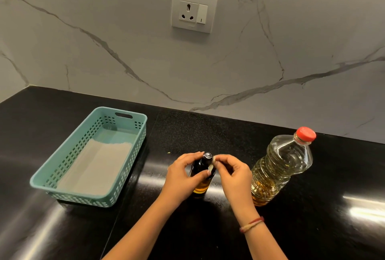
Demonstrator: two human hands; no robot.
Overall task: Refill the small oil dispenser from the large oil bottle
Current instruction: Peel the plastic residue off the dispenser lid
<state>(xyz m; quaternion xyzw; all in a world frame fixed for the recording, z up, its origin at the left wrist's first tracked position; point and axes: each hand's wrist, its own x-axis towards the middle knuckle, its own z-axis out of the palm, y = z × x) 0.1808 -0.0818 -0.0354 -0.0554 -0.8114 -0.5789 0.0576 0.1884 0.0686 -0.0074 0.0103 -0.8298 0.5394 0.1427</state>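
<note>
A kitchen corner seen from above. A polished black stone countertop (208,130) fills the lower half, finely speckled, with a thin seam running diagonally from the back towards the near edge. Bright streaks of reflected light glare on its surface at the lower left and right. Behind it rises a pale grey-white marble-look wall (125,30), crossed by long, dark, branching veins. The wall turns a corner at the far left. High on the wall, near the centre, sits a white electrical plate (194,10) holding a three-pin socket on the left and a rocker switch on the right.
</note>
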